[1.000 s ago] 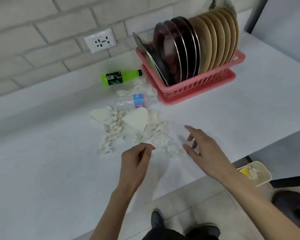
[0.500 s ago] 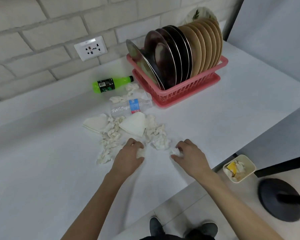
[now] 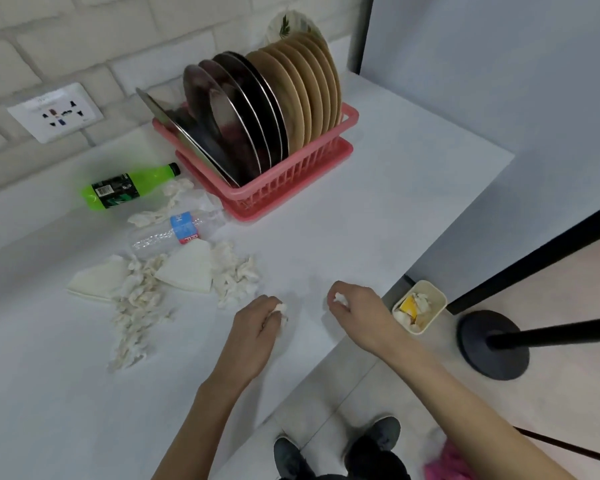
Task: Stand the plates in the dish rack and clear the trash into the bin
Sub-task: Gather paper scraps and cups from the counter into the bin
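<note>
Several steel and tan plates [image 3: 257, 109] stand upright in the pink dish rack [image 3: 291, 188] at the back of the white counter. Crumpled white tissue scraps [image 3: 236, 275] and two folded paper pieces [image 3: 187, 271] lie in a pile at the middle left. My left hand [image 3: 257, 327] grips a wad of tissue [image 3: 281, 311] just above the counter. My right hand [image 3: 357, 310] pinches another small tissue wad [image 3: 340, 298] near the counter's front edge. A small cream bin [image 3: 420, 306] with trash in it stands on the floor just right of that hand.
A green bottle [image 3: 125, 188] and a clear water bottle [image 3: 177, 233] lie on their sides left of the rack. A wall socket [image 3: 56, 112] is on the brick wall. A black stand base [image 3: 492, 344] sits on the floor by the bin. My shoes [image 3: 336, 445] are below.
Both hands came down onto the near edge of the tissue pile, closed on a wad each, and drew back to the right, toward the counter edge and bin.
</note>
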Demonstrator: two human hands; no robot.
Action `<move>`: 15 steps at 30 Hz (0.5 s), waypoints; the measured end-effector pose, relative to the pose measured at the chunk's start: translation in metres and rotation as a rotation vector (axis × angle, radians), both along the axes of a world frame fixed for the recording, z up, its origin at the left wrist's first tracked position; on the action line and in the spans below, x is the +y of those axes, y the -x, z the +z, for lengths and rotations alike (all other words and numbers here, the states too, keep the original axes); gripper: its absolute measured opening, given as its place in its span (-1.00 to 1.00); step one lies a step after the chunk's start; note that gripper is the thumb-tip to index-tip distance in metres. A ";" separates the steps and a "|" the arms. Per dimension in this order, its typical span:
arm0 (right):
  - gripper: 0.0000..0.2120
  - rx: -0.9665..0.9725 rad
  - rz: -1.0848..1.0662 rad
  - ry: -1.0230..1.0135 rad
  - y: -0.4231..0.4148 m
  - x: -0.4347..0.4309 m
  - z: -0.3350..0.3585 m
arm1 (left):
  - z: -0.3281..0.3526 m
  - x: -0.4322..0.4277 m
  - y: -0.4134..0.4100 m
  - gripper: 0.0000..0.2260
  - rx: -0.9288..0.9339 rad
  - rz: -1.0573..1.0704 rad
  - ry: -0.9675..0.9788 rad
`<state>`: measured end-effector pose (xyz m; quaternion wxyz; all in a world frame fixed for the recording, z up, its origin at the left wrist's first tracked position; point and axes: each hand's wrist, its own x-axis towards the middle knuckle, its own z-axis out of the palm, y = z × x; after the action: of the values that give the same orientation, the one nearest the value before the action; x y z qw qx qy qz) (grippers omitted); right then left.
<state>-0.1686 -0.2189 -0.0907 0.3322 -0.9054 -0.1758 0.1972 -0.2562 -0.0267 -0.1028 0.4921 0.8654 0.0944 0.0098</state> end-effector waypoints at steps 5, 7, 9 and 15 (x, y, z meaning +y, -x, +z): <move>-0.66 0.016 -0.104 0.022 -0.015 -0.039 0.007 | 0.015 -0.043 -0.035 -0.72 0.089 0.077 0.313; -0.60 -0.001 -0.117 0.044 -0.022 -0.056 0.010 | 0.020 -0.062 -0.050 -0.65 0.091 0.051 0.321; -0.62 -0.010 -0.148 0.050 -0.029 -0.077 0.013 | 0.022 -0.083 -0.064 -0.66 0.081 0.021 0.267; -0.63 0.031 -0.284 -0.041 -0.051 -0.152 0.013 | 0.012 -0.160 -0.113 -0.84 0.104 -0.116 0.199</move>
<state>-0.1180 -0.3708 -0.0781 0.3781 -0.9110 -0.0447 0.1585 -0.1437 -0.1864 -0.0908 0.5698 0.8155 0.0700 -0.0727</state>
